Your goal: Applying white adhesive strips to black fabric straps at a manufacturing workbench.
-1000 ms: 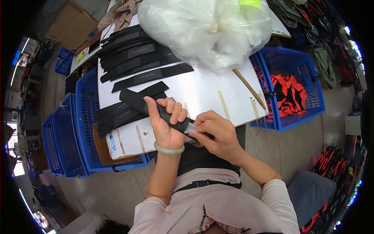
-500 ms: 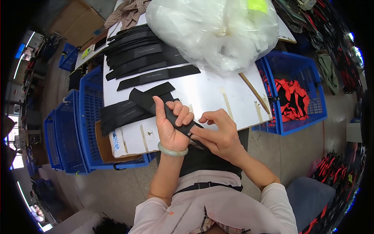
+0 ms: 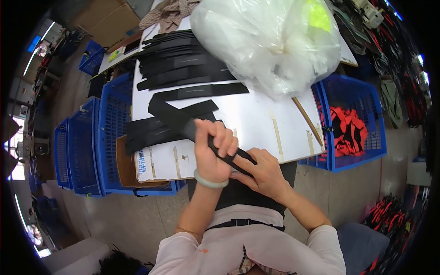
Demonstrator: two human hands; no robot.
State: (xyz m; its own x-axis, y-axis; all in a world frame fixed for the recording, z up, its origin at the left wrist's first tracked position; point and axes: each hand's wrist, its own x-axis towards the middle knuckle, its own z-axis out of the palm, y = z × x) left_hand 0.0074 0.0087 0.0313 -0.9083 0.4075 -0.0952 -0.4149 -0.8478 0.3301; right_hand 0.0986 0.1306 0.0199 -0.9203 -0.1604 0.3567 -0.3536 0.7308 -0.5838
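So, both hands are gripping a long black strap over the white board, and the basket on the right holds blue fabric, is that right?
Not quite: the head view shows the blue basket holds red-orange fabric. Left hand and right hand do grip the black strap over the white board.

Black strap [image 3: 183,123], frame centre: left hand [image 3: 211,153] is gripping it, right hand [image 3: 261,173] is pinching its end over white counter [image 3: 256,119].

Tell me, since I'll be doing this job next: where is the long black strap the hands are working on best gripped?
Probably mid-length, as the left hand wraps the black strap from above; the right hand pinches its near end. It looks flat and limp, and its far end trails onto the white board.
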